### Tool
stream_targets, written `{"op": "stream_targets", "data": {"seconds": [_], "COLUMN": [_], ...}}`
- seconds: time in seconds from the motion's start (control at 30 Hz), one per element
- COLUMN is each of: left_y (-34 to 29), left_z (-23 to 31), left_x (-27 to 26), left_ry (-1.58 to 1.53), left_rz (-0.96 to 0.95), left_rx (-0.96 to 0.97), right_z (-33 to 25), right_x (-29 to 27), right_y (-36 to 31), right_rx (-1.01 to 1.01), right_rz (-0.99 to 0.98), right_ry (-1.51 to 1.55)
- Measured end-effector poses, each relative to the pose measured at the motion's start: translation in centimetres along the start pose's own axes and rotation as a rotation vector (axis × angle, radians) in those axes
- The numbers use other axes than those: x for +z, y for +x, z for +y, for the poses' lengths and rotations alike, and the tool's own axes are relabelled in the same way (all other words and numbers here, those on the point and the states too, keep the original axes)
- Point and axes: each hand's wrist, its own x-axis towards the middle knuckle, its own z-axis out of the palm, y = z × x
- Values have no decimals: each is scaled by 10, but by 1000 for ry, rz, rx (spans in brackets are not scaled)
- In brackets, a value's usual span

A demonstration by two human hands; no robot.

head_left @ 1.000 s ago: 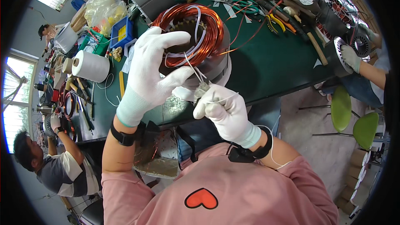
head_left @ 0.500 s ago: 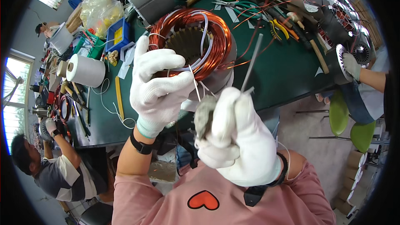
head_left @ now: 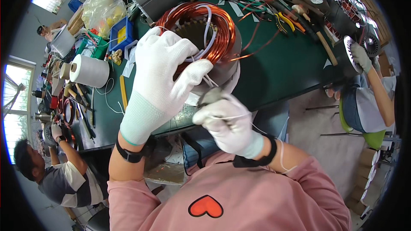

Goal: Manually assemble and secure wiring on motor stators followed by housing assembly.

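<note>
A stator (head_left: 231, 75) with a thick ring of copper winding (head_left: 224, 30) stands at the table's near edge. White sleeving (head_left: 209, 21) runs along the winding. My left hand (head_left: 165, 68), in a white knitted glove, curls over the winding's near left side, thumb near the front. My right hand (head_left: 227, 124), gloved with grey-stained fingertips, is closed on a white cord (head_left: 231, 116) just in front of the stator. Cord strands run from the winding toward that hand, and a loose tail trails past my right wrist. Motion smears its fingertips.
A white cord spool (head_left: 89, 71) and a blue bin (head_left: 121, 36) stand left. Pliers (head_left: 286, 21), scissors (head_left: 250, 3) and a wooden-handled hammer (head_left: 327, 52) lie at the back right. Copper leads (head_left: 257, 51) stick out rightward. Co-workers sit at left and right.
My right hand has dropped lower, and the thin rod that stuck up from it no longer shows. My left hand has turned and closed over the winding, its thumb moving right.
</note>
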Motion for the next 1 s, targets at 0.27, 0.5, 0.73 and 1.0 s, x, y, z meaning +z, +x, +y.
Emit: {"op": "stream_targets", "data": {"seconds": [0.27,0.5,0.73,1.0], "left_y": [-3,-4,-4,-1], "left_z": [3,7,-14,-18], "left_x": [-4,-6,-19,-17], "left_ry": [6,44,16,-22], "left_rz": [-26,-37,-142,-190], "left_rx": [-86,-88,0,21], "right_z": [-10,-66,-81,-68], "right_x": [-53,-129,-164,-276], "right_y": [-43,-8,-99,-206], "right_rx": [1089,125,585,651], "right_rz": [-147,28,39,774], "right_ry": [369,625,-385,110]}}
